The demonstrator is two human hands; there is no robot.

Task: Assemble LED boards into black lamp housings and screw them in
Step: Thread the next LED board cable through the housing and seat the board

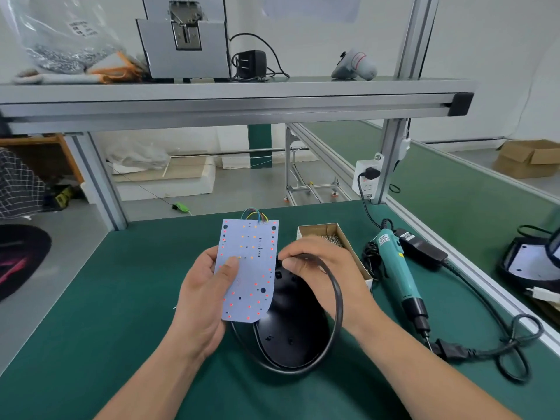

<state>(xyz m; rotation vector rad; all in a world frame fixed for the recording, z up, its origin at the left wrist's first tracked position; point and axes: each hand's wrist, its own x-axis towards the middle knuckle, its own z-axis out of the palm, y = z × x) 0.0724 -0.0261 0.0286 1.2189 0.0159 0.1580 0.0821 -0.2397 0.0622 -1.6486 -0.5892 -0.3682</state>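
head view, assembly bench. the left hand grips a white rounded-end led board dotted with red and orange leds by its left edge: the thumb lies on the printed face and the fingers curl behind it. the board is held up off the bench, face toward the camera, and its lower right part overlaps the black oval plastic lamp housing in view; whether board and housing touch cannot be told. a short bundle of coloured wires loops from the board's top edge.

the right hand sits at the far end of the housing with its fingers curled, thumb and forefinger pinching a thick black cable. the cable arcs over this hand, down the housing's right side and around its near end. the housing lies on the green bench mat, between the two forearms.

just right of the right hand stands an open cardboard box holding small metal screws. beside the box lies a teal electric screwdriver, bit pointing toward the near edge, with a black power adapter touching its far end. a white socket strip is fixed to the aluminium frame post. at the right edge, on the neighbouring green belt, a second black housing with a white board inside is partly in view.
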